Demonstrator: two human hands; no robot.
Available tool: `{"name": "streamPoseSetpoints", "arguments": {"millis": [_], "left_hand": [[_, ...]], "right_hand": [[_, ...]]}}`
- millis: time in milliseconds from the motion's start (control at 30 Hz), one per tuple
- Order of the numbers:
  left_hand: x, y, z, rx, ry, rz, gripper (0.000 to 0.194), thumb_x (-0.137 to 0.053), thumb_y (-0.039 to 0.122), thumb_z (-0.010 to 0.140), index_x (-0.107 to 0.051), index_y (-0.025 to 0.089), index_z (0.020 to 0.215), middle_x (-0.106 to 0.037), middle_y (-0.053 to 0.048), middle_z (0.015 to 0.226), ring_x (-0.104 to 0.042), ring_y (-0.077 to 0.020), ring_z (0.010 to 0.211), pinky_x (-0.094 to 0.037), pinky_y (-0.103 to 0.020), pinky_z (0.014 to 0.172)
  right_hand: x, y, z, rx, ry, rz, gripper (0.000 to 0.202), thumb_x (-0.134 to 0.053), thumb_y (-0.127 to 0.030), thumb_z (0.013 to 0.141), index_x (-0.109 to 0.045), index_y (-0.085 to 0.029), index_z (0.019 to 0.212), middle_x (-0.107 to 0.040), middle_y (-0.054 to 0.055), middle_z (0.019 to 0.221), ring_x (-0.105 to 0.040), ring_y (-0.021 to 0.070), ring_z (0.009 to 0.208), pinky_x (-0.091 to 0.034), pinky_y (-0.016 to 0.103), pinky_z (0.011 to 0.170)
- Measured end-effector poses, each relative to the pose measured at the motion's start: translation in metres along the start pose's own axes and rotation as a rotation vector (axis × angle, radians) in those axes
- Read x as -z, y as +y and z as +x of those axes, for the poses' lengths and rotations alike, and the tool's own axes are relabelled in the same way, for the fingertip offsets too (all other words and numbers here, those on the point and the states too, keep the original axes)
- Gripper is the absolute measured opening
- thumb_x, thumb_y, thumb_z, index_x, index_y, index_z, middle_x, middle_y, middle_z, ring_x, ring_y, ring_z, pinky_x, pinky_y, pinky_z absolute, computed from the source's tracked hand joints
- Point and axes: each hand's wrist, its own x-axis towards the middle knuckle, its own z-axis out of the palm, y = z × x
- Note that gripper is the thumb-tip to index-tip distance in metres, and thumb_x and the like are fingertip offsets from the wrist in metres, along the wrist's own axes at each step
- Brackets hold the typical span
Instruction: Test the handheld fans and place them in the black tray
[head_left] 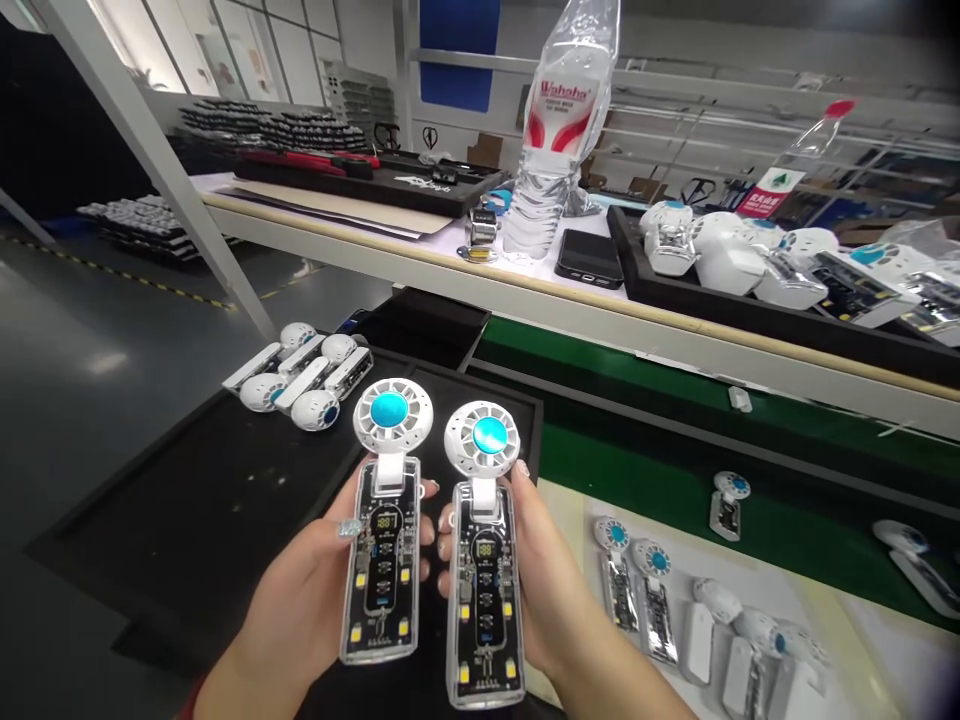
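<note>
Side by side in front of me are two handheld fans with round white heads, blue hubs and clear bodies showing black circuit boards. My left hand (300, 590) is closed round the left handheld fan (382, 560), its thumb on the edge of the body. Fingers of my right hand (536, 540) wrap the right handheld fan (486, 590) from behind. Both fans stand roughly upright, heads up, with a narrow gap between their bodies. My fingertips show in that gap; the rest of the fingers are hidden behind the fans.
Several more fans (304, 380) lie on a black tray (187, 500) at left. Others (656, 610) rest on the white and green bench at right. On the shelf are a water bottle (551, 150), a phone (589, 258) and a black tray of fans (727, 255). A white post (172, 180) rises at left.
</note>
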Motion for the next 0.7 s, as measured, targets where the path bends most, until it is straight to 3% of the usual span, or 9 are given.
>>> {"name": "streamPoseSetpoints", "arguments": {"millis": [233,333,400,467,567,633,700], "left_hand": [[0.011,0.013,-0.008,-0.005,-0.103,-0.063,0.054,-0.048,0.022,0.07,-0.044,0.02,0.124,-0.062,-0.01,0.101,-0.058,-0.0255,0.082,-0.049,-0.042,0.072],[0.03,0.017,-0.011,-0.055,-0.075,0.051,0.06,-0.054,0.022,0.071,-0.036,0.025,0.129,-0.06,-0.007,0.106,-0.057,-0.0216,0.083,-0.048,-0.035,0.072],[0.053,0.024,-0.012,-0.105,0.019,0.224,0.07,-0.058,0.023,0.072,-0.026,0.031,0.134,-0.055,-0.005,0.119,-0.056,-0.0216,0.096,-0.046,-0.033,0.081],[0.088,0.039,-0.013,-0.171,0.141,0.574,0.07,-0.056,0.025,0.074,-0.023,0.03,0.136,-0.045,-0.003,0.134,-0.046,-0.0227,0.115,-0.038,-0.032,0.095],[0.15,0.077,-0.014,-0.239,0.368,1.156,0.066,-0.053,0.028,0.072,-0.031,0.018,0.134,-0.036,-0.005,0.14,-0.033,-0.0239,0.127,-0.024,-0.035,0.106],[0.189,0.108,-0.016,-0.26,0.486,1.32,0.068,-0.054,0.03,0.069,-0.035,0.013,0.132,-0.04,-0.01,0.137,-0.037,-0.0275,0.124,-0.022,-0.04,0.107],[0.221,0.137,-0.018,-0.269,0.537,1.402,0.067,-0.054,0.032,0.068,-0.039,0.011,0.13,-0.046,-0.011,0.132,-0.043,-0.0295,0.118,-0.026,-0.041,0.104]], "right_hand": [[-0.023,0.014,0.005,0.013,0.028,-0.06,0.059,-0.032,-0.064,0.08,-0.059,-0.014,0.064,-0.059,0.005,0.064,-0.054,0.0118,0.054,-0.044,0.025,0.058],[-0.028,0.025,0.013,0.054,0.149,-0.174,0.043,-0.046,-0.058,0.077,-0.059,-0.017,0.08,-0.058,0.002,0.067,-0.053,0.0126,0.057,-0.044,0.025,0.057],[-0.028,0.034,0.022,0.126,0.232,-0.38,0.039,-0.056,-0.052,0.073,-0.055,-0.022,0.097,-0.06,0.0,0.077,-0.055,0.0147,0.066,-0.044,0.027,0.062],[-0.029,0.041,0.033,0.23,0.231,-0.671,0.043,-0.06,-0.047,0.072,-0.051,-0.026,0.108,-0.061,0.001,0.09,-0.056,0.0183,0.083,-0.043,0.029,0.074],[-0.038,0.051,0.052,0.296,0.11,-1.173,0.027,-0.054,-0.034,0.077,-0.055,-0.023,0.102,-0.06,0.003,0.097,-0.052,0.0211,0.095,-0.039,0.031,0.084],[-0.05,0.058,0.067,0.368,-0.002,-1.46,0.019,-0.05,-0.019,0.077,-0.057,-0.022,0.094,-0.059,0.003,0.098,-0.052,0.0196,0.092,-0.039,0.031,0.082],[-0.064,0.07,0.088,0.519,-0.128,-1.681,0.023,-0.048,-0.01,0.074,-0.058,-0.022,0.091,-0.059,0.002,0.099,-0.05,0.0177,0.092,-0.039,0.029,0.082]]}}
